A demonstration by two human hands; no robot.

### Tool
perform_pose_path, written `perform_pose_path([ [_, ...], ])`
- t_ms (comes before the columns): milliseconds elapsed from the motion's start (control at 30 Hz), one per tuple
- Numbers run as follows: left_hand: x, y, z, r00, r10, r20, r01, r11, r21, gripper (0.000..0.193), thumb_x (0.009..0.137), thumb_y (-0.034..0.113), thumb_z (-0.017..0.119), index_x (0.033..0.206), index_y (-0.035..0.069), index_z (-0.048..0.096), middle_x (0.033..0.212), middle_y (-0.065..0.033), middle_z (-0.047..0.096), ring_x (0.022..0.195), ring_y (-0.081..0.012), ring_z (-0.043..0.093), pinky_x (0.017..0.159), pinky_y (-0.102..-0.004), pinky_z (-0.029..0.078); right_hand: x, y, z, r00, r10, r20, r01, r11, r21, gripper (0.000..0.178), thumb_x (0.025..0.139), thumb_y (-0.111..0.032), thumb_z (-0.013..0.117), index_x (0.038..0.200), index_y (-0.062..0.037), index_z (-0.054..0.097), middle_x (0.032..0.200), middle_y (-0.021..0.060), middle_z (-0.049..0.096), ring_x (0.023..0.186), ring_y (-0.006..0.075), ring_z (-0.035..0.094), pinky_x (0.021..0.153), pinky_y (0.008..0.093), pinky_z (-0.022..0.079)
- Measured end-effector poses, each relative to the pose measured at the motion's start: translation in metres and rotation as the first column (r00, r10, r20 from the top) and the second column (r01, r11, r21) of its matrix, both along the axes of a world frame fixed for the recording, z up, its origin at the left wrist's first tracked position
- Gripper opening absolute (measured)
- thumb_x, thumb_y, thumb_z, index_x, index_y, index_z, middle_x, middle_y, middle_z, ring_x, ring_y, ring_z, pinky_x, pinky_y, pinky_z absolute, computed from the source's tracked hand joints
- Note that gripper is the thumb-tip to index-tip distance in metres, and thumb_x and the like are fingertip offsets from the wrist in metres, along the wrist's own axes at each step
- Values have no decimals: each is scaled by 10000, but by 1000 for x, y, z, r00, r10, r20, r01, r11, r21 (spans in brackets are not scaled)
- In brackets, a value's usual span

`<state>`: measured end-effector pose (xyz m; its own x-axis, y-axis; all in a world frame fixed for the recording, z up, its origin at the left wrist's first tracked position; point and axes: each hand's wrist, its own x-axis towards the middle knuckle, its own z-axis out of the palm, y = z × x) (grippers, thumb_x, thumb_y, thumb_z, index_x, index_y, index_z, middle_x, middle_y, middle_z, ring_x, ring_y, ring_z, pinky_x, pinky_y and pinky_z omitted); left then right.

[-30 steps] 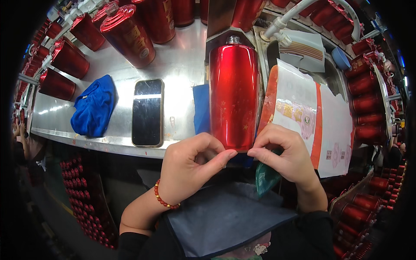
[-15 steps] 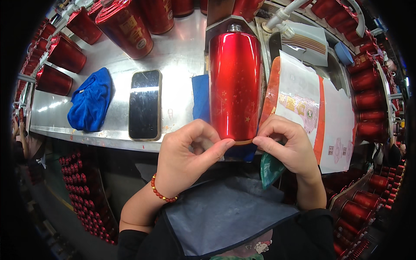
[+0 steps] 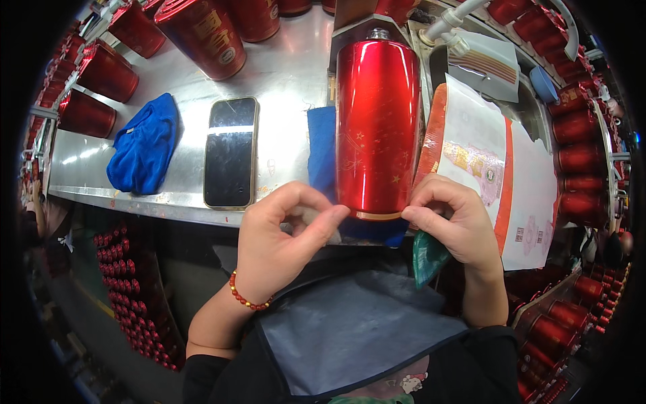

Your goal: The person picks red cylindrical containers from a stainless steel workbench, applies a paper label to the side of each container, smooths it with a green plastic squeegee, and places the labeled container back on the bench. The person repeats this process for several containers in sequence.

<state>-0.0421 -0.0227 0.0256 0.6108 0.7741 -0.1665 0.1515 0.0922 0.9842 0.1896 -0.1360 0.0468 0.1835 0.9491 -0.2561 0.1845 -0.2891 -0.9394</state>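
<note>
A glossy red bottle (image 3: pixel 378 128) with small gold stars lies on its side, its metal neck at the far end. Across its near end runs a thin tan rim (image 3: pixel 378 217). My left hand (image 3: pixel 282 236) is closed in a pinch at the left of that rim; something pale shows inside its curled fingers. On the opposite side my right hand (image 3: pixel 454 219) pinches thumb to finger close to the rim. A green translucent plastic piece (image 3: pixel 428 258) sticks out below the right palm and seems held there. Whatever the fingertips pinch is too small to make out.
A blue cloth (image 3: pixel 142 145) and a phone (image 3: pixel 231 151) lie left on the metal table (image 3: pixel 289 74). Beneath the bottle is a blue pad (image 3: pixel 321 145). Printed sheets (image 3: pixel 525 195) lie at right, before a sink with a white pipe (image 3: pixel 447 23). Red containers (image 3: pixel 202 34) stand around.
The view has shifted slightly, so the table and bottle sit higher and further right. My left fingertips have drawn away from the rim a little, to the left. The right hand keeps its pinch.
</note>
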Motion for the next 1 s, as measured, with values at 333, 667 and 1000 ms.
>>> perform_pose_path([
  [333,11,-3,-11,994,37,-99,13,886,464,717,860,295,827,1444,40,498,1384,-162,539,1251,-305,418,1098,-400,316,2,-1,-5,998,-9,-66,10,1000,13,129,924,-58,753,861,9,661,818,-18,591,706,18,519,630,197,407],
  [667,14,-4,-21,999,46,-25,-30,893,448,757,839,287,848,1459,32,496,1385,-156,552,1239,-305,463,1084,-403,349,3,1,-5,996,-7,-94,6,1000,-4,141,928,-74,756,863,1,656,799,-33,591,703,7,518,624,187,408],
  [1000,0,-13,-30,989,-145,-17,32,103,994,256,827,195,843,1061,102,795,1174,-64,678,1077,-249,633,840,-368,596,0,2,-1,995,-16,-101,13,1000,-24,162,918,-84,775,854,7,657,834,-16,600,715,22,549,642,196,446],
])
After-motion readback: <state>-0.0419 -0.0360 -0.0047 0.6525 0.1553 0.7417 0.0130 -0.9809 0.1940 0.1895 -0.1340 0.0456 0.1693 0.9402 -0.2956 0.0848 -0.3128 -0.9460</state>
